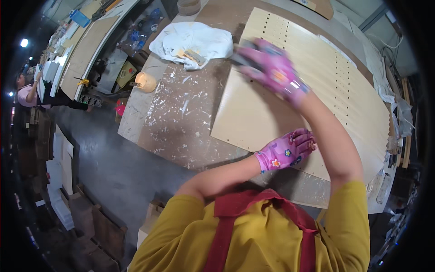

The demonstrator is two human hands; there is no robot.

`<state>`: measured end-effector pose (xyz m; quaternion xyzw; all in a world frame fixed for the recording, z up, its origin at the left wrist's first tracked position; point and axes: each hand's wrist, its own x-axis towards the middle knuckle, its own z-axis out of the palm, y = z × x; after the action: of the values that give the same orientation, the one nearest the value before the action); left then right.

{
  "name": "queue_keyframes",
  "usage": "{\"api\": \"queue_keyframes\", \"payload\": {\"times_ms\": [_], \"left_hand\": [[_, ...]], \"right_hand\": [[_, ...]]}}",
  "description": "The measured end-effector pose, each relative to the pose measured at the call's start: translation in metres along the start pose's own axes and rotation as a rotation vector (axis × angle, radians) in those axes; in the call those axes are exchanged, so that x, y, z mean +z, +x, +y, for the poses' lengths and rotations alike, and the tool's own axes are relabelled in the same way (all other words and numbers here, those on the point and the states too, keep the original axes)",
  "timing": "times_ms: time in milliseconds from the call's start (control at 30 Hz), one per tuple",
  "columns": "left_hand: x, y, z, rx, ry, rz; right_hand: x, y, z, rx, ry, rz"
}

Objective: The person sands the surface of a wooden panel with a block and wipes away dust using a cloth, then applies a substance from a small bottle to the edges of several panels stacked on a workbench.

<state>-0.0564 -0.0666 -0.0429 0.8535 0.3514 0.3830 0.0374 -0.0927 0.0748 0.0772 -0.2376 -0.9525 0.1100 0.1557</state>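
Note:
A large cream-coloured wooden panel (272,114) with rows of small drilled holes lies on the workbench. My left hand (285,150), in a pink flowered glove with darkly stained fingers, rests at the panel's near edge. Its fingers point right and hold nothing that I can see. Over the panel's far left edge is my right hand (274,68), gloved alike and smeared by motion. Its fingers are round a dark grey flat thing (244,60), too blurred to name exactly. Just left of it lies a crumpled white cloth (195,38) with a small grey-and-tan block (194,56) on it.
An orange-tan tub (146,82) stands on the left of the paint-spattered workbench (174,118). At the far edge are a round container (189,6) and a cardboard piece (317,6). A person (29,93) works at another bench on the far left. Boards lean at lower left.

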Motion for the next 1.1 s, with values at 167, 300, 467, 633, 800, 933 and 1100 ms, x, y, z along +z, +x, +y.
{"api": "queue_keyframes", "payload": {"times_ms": [167,300,467,633,800,933,1100], "left_hand": [[-0.012,-0.006,0.004,-0.014,0.201,-0.026],[-0.002,0.003,0.004,-0.21,-0.281,-0.169],[-0.004,-0.006,-0.001,-0.062,0.045,-0.167],[-0.01,0.006,0.006,-0.023,0.174,-0.23],[-0.006,0.015,0.012,-0.046,0.177,-0.364],[-0.013,0.006,0.009,-0.054,0.184,-0.297],[-0.008,0.017,0.017,-0.03,0.301,-0.286]], "right_hand": [[-0.011,-0.07,0.022,0.194,-0.26,0.144],[0.017,-0.011,-0.003,0.089,-0.108,0.266],[-0.001,-0.034,0.007,0.126,-0.054,0.12],[-0.074,-0.187,0.089,0.586,-0.138,0.255],[-0.012,-0.129,0.045,0.205,-0.076,0.384],[-0.014,-0.154,0.043,0.287,-0.132,0.337],[-0.112,-0.317,0.136,0.818,-0.369,0.383]]}}
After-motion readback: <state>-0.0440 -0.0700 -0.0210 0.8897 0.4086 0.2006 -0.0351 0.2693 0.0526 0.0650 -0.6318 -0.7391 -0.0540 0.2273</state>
